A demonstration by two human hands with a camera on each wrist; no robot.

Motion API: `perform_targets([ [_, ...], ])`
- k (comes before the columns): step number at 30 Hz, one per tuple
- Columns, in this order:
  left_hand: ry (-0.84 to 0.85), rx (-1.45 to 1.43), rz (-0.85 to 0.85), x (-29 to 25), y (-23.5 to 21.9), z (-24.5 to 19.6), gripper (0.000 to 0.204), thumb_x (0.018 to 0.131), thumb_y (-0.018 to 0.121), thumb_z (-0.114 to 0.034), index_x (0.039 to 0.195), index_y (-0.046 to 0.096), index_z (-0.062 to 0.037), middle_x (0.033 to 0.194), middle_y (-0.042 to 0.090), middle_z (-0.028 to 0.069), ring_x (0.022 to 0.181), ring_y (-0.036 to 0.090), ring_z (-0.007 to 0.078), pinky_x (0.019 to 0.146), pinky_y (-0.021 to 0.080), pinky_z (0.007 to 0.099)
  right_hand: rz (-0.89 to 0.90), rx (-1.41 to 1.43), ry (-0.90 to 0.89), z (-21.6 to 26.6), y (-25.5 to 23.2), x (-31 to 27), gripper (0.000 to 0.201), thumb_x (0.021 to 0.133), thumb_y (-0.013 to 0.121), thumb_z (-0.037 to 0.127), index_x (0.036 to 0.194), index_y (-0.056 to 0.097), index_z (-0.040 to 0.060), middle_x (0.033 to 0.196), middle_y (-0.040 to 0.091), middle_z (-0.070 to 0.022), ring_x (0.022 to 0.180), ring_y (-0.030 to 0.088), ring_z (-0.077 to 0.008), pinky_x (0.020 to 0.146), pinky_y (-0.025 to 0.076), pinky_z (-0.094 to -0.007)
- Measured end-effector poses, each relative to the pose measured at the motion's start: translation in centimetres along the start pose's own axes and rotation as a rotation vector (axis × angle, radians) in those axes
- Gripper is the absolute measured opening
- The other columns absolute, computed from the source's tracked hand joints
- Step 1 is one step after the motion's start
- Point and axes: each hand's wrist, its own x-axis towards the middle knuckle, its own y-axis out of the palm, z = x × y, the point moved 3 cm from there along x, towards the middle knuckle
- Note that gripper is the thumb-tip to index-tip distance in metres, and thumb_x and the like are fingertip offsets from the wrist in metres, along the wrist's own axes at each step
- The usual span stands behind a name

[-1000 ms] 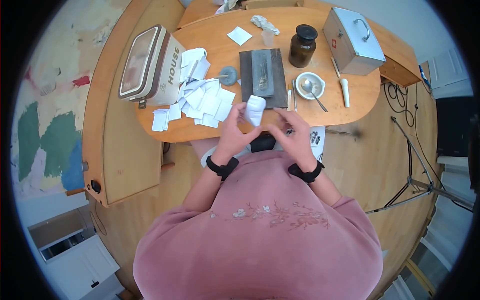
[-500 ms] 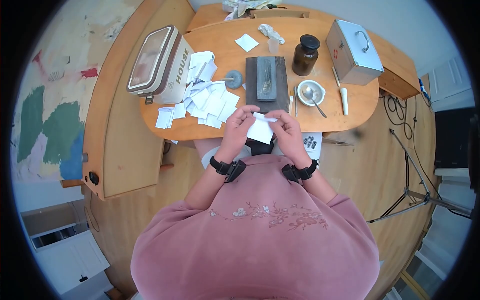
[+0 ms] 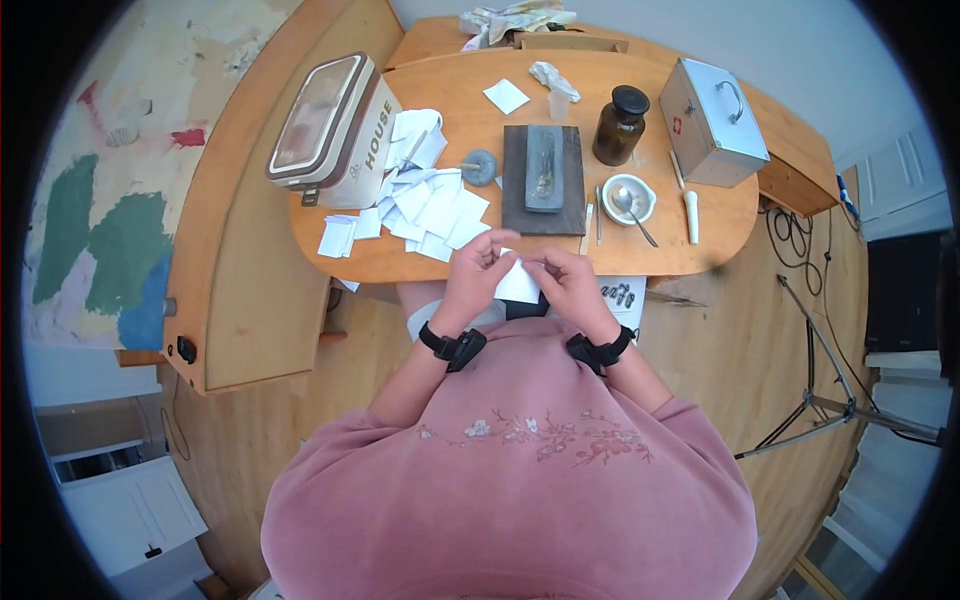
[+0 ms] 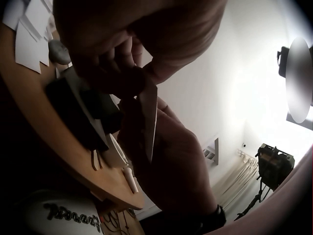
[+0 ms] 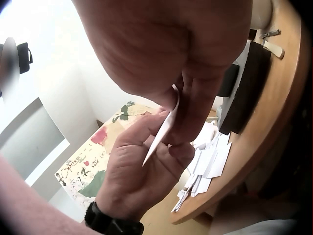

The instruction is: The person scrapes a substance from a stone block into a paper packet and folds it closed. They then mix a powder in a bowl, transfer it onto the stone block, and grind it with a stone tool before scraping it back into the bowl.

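Observation:
Both hands hold a small white paper [image 3: 517, 284] in front of the table's near edge. The left hand [image 3: 476, 279] pinches its left side and the right hand [image 3: 574, 289] its upper right, with thumbs close together. In the left wrist view the paper [image 4: 149, 122] appears nearly edge-on between the hands. From the right wrist the paper [image 5: 164, 128] shows as a thin, slightly bent sheet, with the left hand [image 5: 145, 166] beyond it. Part of the paper is hidden behind fingers.
Folded white papers [image 3: 430, 208] lie on the table beside a cream box [image 3: 350, 165]. A grey stone slab [image 3: 544, 170] rests on a dark board [image 3: 514, 190]. Rightward are a brown jar [image 3: 619, 130], a white bowl with a spoon [image 3: 641, 200] and a silver case [image 3: 712, 130].
The paper was a bunched piece in the left hand; it then appeared flatter with a folded top edge, held by both hands. The right hand has moved in to grip it, and both hands sit slightly lower.

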Motion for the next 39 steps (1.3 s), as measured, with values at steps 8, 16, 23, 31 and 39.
perform_targets([
  [8,-0.110,-0.044,0.116,-1.4,-2.2,2.0,0.013,0.106,0.076,0.002,0.118,0.079,0.0024,0.105,0.079,0.0031,0.093,0.072,0.0072,0.082,0.056,0.0241,0.158,0.152,0.076,-2.1,-0.6,-0.2,0.022,0.105,0.073,0.001,0.124,0.084,-0.0002,0.103,0.078,-0.0057,0.085,0.064,-0.0072,0.074,0.052,-0.0272],
  [16,-0.300,-0.104,0.295,-1.7,-2.7,2.3,0.015,0.106,0.077,0.001,0.120,0.079,0.0064,0.115,0.083,0.0099,0.105,0.079,0.0140,0.093,0.063,0.0283,0.211,0.276,0.202,-1.8,-1.6,-2.1,0.023,0.105,0.072,-0.004,0.124,0.085,-0.0011,0.131,0.078,-0.0087,0.105,0.073,-0.0110,0.090,0.057,-0.0271],
  [23,-0.221,0.053,0.166,-1.1,-4.0,3.5,0.015,0.106,0.073,0.001,0.119,0.081,0.0023,0.101,0.080,0.0031,0.096,0.074,0.0091,0.084,0.058,0.0260,0.008,-0.350,-0.141,-2.1,-4.6,-1.7,0.023,0.097,0.083,0.007,0.118,0.083,-0.0014,0.133,0.076,-0.0140,0.109,0.074,-0.0274,0.091,0.058,-0.0368],
  [31,-0.069,0.205,-0.494,1.5,-8.6,0.9,0.022,0.107,0.075,-0.006,0.126,0.080,0.0050,0.097,0.076,0.0009,0.086,0.067,0.0080,0.077,0.054,0.0264,-0.134,-1.083,-0.253,-3.7,-5.5,-2.9,0.055,0.089,0.092,0.031,0.135,0.076,0.0060,0.161,0.060,-0.0124,0.139,0.056,-0.0345,0.113,0.040,-0.0486],
  [39,0.173,0.516,-0.547,3.7,-8.4,3.2,0.038,0.105,0.078,-0.010,0.137,0.073,0.0111,0.134,0.071,0.0182,0.107,0.076,0.0229,0.095,0.062,0.0361,-0.148,-0.983,-0.464,-4.1,-7.2,-4.4,0.034,0.091,0.084,0.002,0.125,0.080,0.0045,0.128,0.079,-0.0096,0.112,0.072,-0.0310,0.106,0.050,-0.0452],
])
